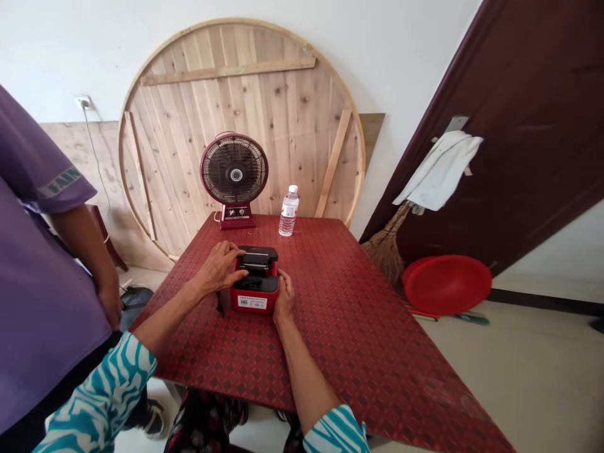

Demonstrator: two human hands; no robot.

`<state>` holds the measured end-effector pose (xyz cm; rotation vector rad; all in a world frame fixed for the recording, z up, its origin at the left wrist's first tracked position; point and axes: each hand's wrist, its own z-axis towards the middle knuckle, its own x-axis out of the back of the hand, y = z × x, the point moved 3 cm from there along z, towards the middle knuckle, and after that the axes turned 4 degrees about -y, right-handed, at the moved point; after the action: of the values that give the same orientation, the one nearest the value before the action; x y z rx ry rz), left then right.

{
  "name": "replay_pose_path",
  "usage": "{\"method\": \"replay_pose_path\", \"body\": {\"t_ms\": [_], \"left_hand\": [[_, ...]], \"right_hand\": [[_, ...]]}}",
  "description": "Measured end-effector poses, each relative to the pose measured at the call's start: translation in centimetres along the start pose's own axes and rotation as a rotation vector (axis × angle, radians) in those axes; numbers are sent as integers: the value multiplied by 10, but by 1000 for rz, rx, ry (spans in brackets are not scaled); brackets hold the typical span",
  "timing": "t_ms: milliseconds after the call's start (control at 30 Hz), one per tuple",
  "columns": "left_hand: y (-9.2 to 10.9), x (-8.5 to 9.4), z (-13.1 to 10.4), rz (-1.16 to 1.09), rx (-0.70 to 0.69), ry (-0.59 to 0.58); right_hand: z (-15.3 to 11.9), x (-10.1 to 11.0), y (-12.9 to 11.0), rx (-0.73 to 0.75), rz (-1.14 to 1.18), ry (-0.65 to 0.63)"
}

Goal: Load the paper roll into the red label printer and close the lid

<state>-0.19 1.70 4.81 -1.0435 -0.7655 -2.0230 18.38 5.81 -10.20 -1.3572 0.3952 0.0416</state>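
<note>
A round wooden board (240, 113) leaned on the wall behind the table (358, 327). A dark door (519, 126) stood right, a white cloth (441, 170) on its handle, a broom (387, 245) and red basin (447, 284) below it. A person in purple (28, 270) stood at the table's left edge. A fan (234, 179) and bottle (289, 211) sat at the far edge. The red box (255, 280) sat mid-table, nearer the left edge. The left hand (219, 267) lay over its black top, fingers spread and curled on it; the right hand (284, 297) pressed flat on its right side, not closed.
</note>
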Motion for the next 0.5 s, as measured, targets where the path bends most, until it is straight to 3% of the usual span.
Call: {"method": "replay_pose_path", "body": {"t_ms": [267, 500], "left_hand": [[7, -10, -14, -72, -91, -11], [6, -21, -25, -43, -56, 11]], "right_hand": [[1, 0, 5, 2, 28, 7], [4, 3, 10, 21, 17, -18]]}}
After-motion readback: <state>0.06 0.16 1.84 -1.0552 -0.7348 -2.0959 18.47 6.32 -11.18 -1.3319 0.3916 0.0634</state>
